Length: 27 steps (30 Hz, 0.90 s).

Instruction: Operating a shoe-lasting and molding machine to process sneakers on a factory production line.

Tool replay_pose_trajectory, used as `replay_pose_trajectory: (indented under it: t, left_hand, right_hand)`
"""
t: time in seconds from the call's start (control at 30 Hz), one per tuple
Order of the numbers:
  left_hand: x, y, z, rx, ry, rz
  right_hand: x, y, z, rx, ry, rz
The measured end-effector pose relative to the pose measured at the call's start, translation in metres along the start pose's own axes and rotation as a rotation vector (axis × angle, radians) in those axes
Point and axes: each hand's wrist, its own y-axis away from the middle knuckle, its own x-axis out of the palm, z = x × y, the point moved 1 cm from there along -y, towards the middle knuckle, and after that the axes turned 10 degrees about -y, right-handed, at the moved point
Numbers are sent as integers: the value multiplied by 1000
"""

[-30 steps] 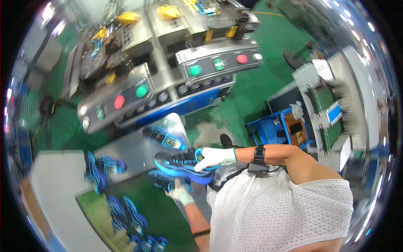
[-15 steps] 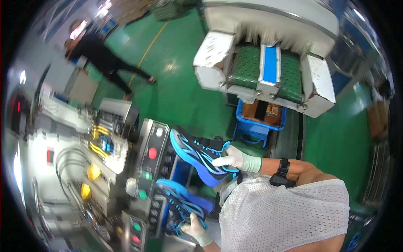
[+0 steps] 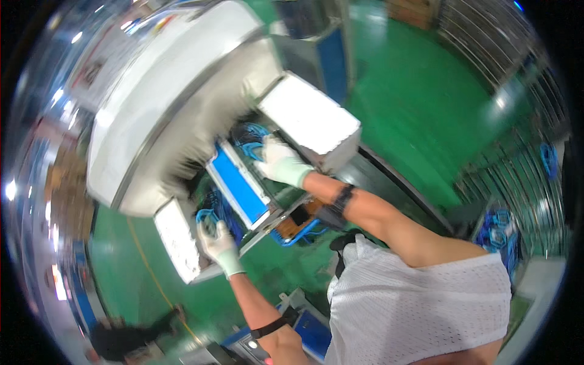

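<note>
Blue-black shoes [image 3: 248, 134] lie roughly parallel to the blue strip [image 3: 237, 185], collars nearest; left hand [image 3: 217, 244] and right hand [image 3: 281, 162] reach forward onto them, grips too blurred to tell.

Holds the left forearm [image 3: 250, 302] angled from six o'clock up toward eleven, nearly straight through the wrist [image 3: 236, 277]. Has the white-gloved left hand [image 3: 217, 243] at eight from the view's centre, blurred at the fingertips. Holds the right forearm [image 3: 372, 217] slanted from four toward ten, bent only slightly at the right elbow [image 3: 418, 248]. Has the white-gloved right hand [image 3: 283, 163] just off centre, toward eleven, too blurred to show any grip.
</note>
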Motion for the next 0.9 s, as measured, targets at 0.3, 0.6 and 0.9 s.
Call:
replay_pose_trajectory:
  t: [0.3, 0.6, 0.9]
  left_hand:
    - [-23, 91, -2, -143, 177, 19]
    - [-117, 481, 8, -1091, 37, -229]
    - [1, 666, -295, -2120, 229, 81]
  right_hand:
    - [-10, 43, 74, -618, -519, -81]
    - [72, 251, 157, -335, -719, 1762]
    - [74, 419, 312, -588, -1792, 3452]
